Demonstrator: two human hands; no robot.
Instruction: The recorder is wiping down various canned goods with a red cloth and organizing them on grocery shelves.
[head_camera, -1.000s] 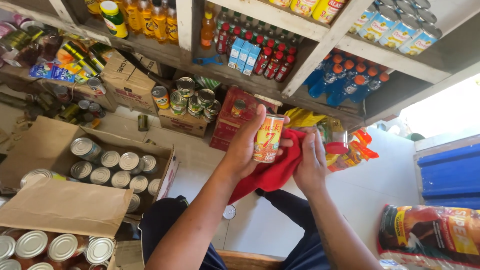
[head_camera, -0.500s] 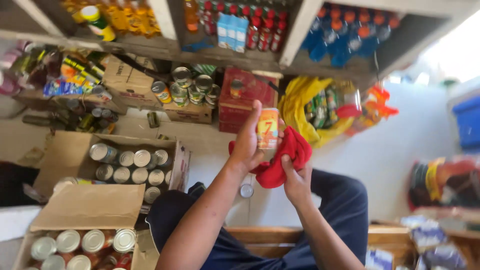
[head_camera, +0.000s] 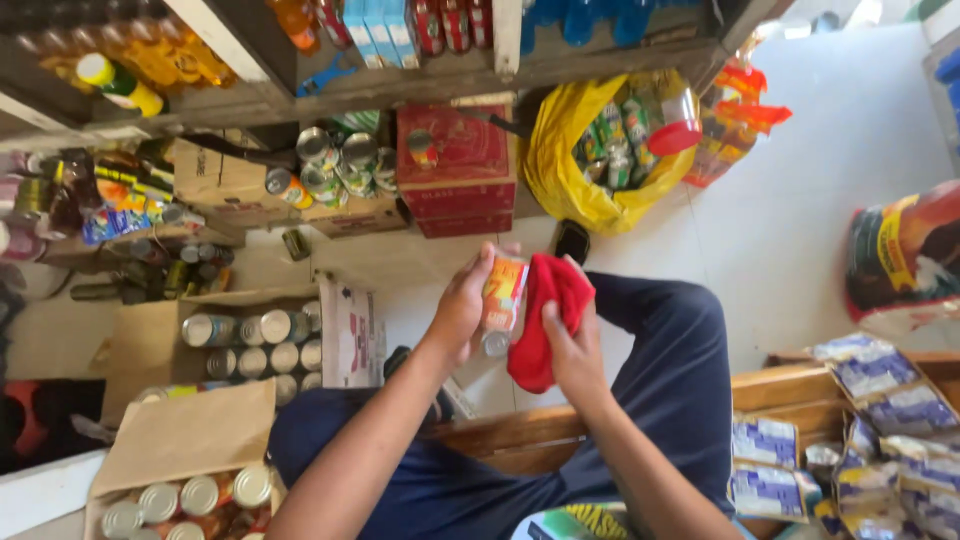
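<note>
The left hand (head_camera: 462, 310) grips an orange can (head_camera: 503, 293) upright above the person's lap, over the floor. The right hand (head_camera: 572, 345) presses a red cloth (head_camera: 545, 315) against the can's side, fingers closed on the cloth. Open cardboard boxes of cans (head_camera: 255, 345) stand on the floor at the left.

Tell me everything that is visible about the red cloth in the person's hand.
The red cloth looks like soft, plain fabric, bunched and folded, not spread flat. The right hand grips it, and one end hangs below the palm. It presses against the side of an orange-labelled can, which the left hand holds. It is held in the air above the person's dark blue trousers. No pattern or edge stitching can be told.
</note>
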